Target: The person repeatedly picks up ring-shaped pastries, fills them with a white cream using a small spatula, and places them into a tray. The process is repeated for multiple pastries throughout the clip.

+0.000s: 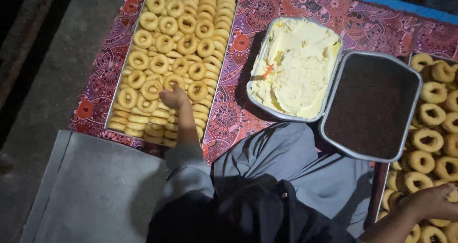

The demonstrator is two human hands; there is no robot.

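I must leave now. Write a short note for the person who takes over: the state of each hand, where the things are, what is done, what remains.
Left hand: on the plain doughnuts in the left tray; grip hidden.
Right hand: resting on doughnuts in the right tray; grip unclear.
Between the trays: cream tub with an orange tool in it, and a tin of dark sprinkles.
Done: no doughnut shows cream or sprinkles.
Left: both trays are full.

A home floor workspace for making doughnuts: trays of plain doughnuts [176, 52] on a patterned mat [229, 114] over bare concrete [43, 81].
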